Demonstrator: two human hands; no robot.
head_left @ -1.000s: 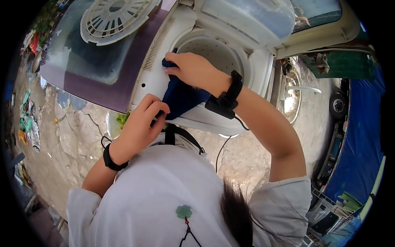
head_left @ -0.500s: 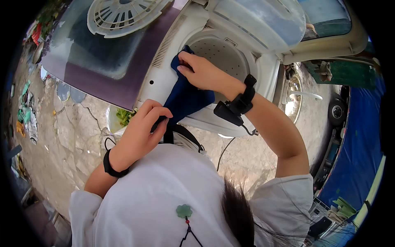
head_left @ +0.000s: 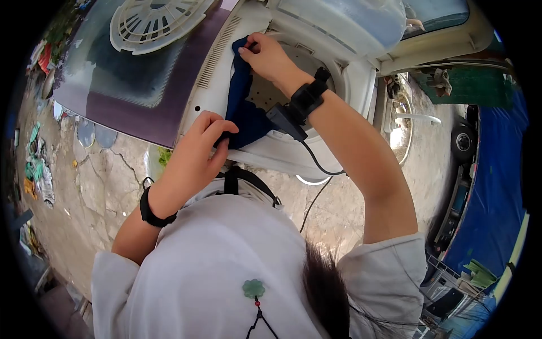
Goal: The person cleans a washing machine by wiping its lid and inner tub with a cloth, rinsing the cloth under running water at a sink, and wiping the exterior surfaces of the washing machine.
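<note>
A dark blue cloth (head_left: 243, 110) hangs between my two hands over the edge of a perforated spin drum (head_left: 307, 59), draped partly into its opening. My right hand (head_left: 272, 56) pinches the cloth's upper end at the far left of the drum. Nearer my body, my left hand (head_left: 197, 144) grips the lower end, its fingers curled around the fabric. The drum sits in the white top of a washing machine (head_left: 210, 93). My right wrist and its black strapped device cover part of the drum.
A translucent lid (head_left: 344, 25) stands raised behind the drum. On the left, a purple-edged cover (head_left: 161, 121) carries a round slotted plastic disc (head_left: 158, 25). Cracked concrete ground (head_left: 96, 186) lies below. A blue tarp (head_left: 491, 198) and a wheel (head_left: 463, 141) are at the right.
My right hand has moved up and to the left with its end of the cloth, stretching it more upright. My left hand has shifted slightly upward, still on the cloth.
</note>
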